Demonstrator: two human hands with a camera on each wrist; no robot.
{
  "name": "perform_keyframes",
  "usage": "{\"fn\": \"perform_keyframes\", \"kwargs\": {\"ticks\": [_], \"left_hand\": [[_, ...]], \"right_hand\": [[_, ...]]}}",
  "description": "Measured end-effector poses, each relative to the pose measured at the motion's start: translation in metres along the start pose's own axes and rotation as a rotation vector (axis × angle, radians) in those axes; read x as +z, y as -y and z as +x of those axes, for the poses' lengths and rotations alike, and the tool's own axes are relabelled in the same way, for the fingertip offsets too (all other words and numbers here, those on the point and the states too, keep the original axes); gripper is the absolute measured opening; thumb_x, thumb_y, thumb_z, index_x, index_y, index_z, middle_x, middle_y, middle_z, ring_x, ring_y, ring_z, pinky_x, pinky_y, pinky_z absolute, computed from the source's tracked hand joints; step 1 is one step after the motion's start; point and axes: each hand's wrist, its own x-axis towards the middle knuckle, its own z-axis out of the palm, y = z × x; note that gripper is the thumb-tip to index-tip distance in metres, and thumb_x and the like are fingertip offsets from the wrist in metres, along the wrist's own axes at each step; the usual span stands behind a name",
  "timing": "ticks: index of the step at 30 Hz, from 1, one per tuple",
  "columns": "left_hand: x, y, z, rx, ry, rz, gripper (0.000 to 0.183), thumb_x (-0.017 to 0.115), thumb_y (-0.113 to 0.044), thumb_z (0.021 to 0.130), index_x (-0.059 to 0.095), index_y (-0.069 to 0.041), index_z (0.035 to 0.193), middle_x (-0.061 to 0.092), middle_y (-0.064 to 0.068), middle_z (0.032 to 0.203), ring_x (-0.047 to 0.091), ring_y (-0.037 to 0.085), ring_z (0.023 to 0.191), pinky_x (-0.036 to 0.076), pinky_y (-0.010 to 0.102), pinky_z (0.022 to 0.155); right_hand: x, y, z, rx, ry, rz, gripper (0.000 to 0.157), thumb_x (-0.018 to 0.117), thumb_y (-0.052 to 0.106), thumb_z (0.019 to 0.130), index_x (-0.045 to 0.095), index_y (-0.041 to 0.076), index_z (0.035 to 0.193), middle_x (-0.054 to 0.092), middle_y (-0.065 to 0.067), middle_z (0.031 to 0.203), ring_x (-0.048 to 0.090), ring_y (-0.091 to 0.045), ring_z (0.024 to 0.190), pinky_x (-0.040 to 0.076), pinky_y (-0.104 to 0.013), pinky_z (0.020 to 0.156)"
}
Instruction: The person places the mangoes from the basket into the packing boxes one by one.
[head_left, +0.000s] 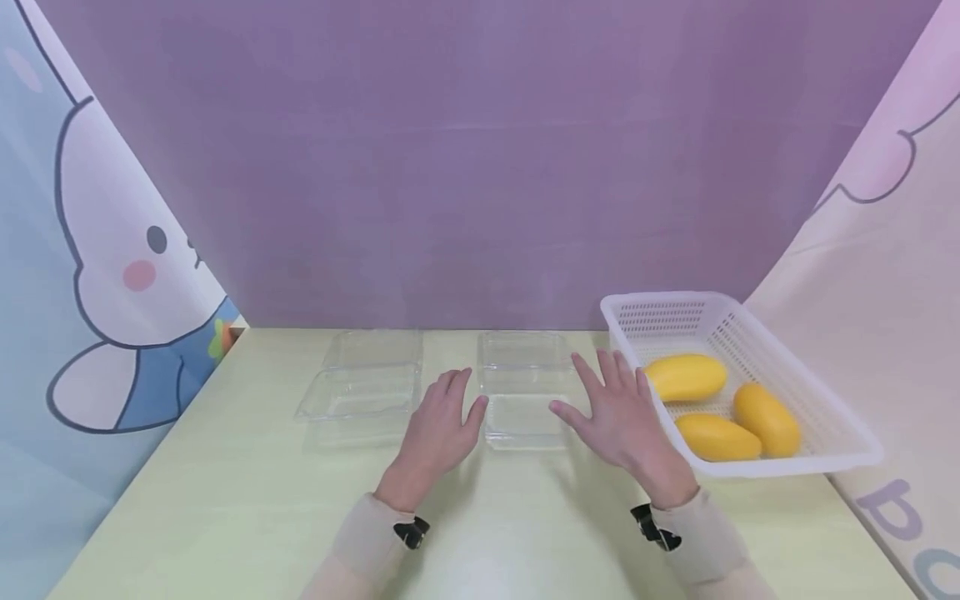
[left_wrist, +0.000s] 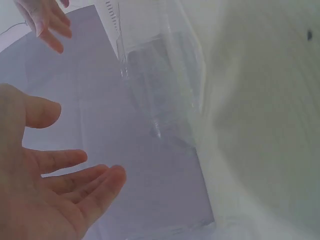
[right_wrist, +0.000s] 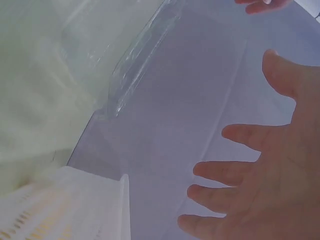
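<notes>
Two clear plastic clamshell boxes stand on the table with lids raised: a left box [head_left: 367, 392] and a right box [head_left: 527, 421]. My left hand [head_left: 442, 425] hovers between them, fingers extended and holding nothing. Over the right side of the right box, my right hand [head_left: 618, 412] is held with fingers spread, also holding nothing. Its little-finger side is close to a white plastic basket [head_left: 817, 462]. Inside the basket lie three yellow mangoes, one at the back [head_left: 686, 377], one at the front [head_left: 718, 437] and one at the right [head_left: 767, 420]. The right wrist view shows the spread right hand [right_wrist: 265, 170] near a clear box [right_wrist: 140, 60].
A pale yellow-green table [head_left: 225, 517] lies under everything. Behind it rises a purple backdrop [head_left: 480, 167]. Cartoon-printed cloths hang on the left [head_left: 135, 217] and right [head_left: 892, 317]. Both wrists wear black straps, the left one [head_left: 412, 532] near the sleeve's cuff.
</notes>
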Motion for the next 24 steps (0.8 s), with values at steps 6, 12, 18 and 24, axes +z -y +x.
{"fn": "perform_keyframes", "kwargs": {"ticks": [6, 12, 18, 24], "left_hand": [[0.010, 0.001, 0.002, -0.091, 0.049, -0.109, 0.055, 0.050, -0.033, 0.105, 0.048, 0.004, 0.144, 0.054, 0.024, 0.138, 0.056, 0.039, 0.123, 0.049, 0.052, 0.102], [0.021, 0.004, 0.003, -0.149, 0.079, -0.190, 0.051, 0.052, -0.030, 0.104, 0.051, 0.005, 0.141, 0.059, 0.023, 0.128, 0.064, 0.035, 0.108, 0.054, 0.050, 0.090], [0.030, 0.007, 0.005, -0.223, 0.087, -0.270, 0.049, 0.056, -0.027, 0.101, 0.054, 0.005, 0.138, 0.062, 0.021, 0.120, 0.066, 0.031, 0.102, 0.053, 0.050, 0.090], [0.036, 0.010, 0.009, -0.265, 0.091, -0.315, 0.048, 0.059, -0.026, 0.099, 0.055, 0.005, 0.136, 0.065, 0.014, 0.108, 0.067, 0.027, 0.095, 0.055, 0.045, 0.082]], "right_hand": [[-0.012, -0.011, -0.001, 0.006, 0.011, 0.001, 0.083, 0.047, 0.062, 0.100, 0.032, 0.005, 0.158, 0.022, -0.033, 0.160, 0.014, -0.053, 0.148, 0.008, -0.069, 0.118], [-0.021, -0.022, -0.002, 0.004, 0.003, -0.016, 0.081, 0.047, 0.060, 0.101, 0.035, 0.002, 0.156, 0.027, -0.035, 0.157, 0.018, -0.054, 0.146, 0.012, -0.069, 0.117], [-0.027, -0.037, -0.003, 0.024, 0.030, -0.026, 0.080, 0.047, 0.059, 0.101, 0.034, 0.001, 0.155, 0.026, -0.034, 0.158, 0.019, -0.054, 0.146, 0.015, -0.069, 0.116], [-0.033, -0.049, -0.003, 0.026, 0.028, -0.029, 0.077, 0.050, 0.054, 0.102, 0.036, -0.001, 0.154, 0.029, -0.035, 0.156, 0.023, -0.054, 0.144, 0.019, -0.068, 0.116]]}}
